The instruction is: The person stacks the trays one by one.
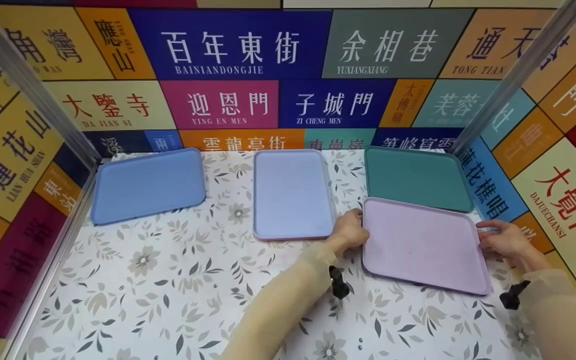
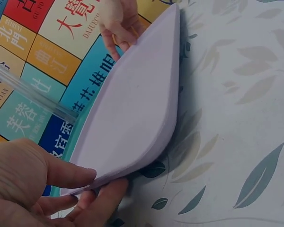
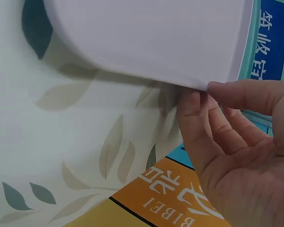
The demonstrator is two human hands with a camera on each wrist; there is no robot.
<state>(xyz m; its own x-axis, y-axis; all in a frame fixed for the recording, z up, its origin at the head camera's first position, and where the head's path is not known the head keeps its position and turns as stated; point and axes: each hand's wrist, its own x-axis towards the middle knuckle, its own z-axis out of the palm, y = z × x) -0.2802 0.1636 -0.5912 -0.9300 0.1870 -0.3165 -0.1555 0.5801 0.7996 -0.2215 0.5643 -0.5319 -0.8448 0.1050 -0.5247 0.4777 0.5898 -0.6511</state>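
Both hands hold a pale pink-lilac tray (image 1: 423,245) by its two short sides, over the right part of the table. My left hand (image 1: 349,231) grips the left edge, thumb on the rim and fingers beneath, as the left wrist view shows. At the opposite edge my right hand (image 3: 241,127) pinches the rim between thumb and fingertips. A shadow falls under the tray's near side. Just behind it lies a green tray (image 1: 418,177), its front edge overlapped by the lilac one in the head view.
A light periwinkle tray (image 1: 293,195) lies lengthwise mid-table, with a thin pinkish edge showing beneath it. At the back left is a blue tray (image 1: 149,185), slightly angled. Leaf-patterned cloth (image 1: 168,295) covers the table. Colourful sign-printed panels (image 1: 228,45) enclose the back and sides.
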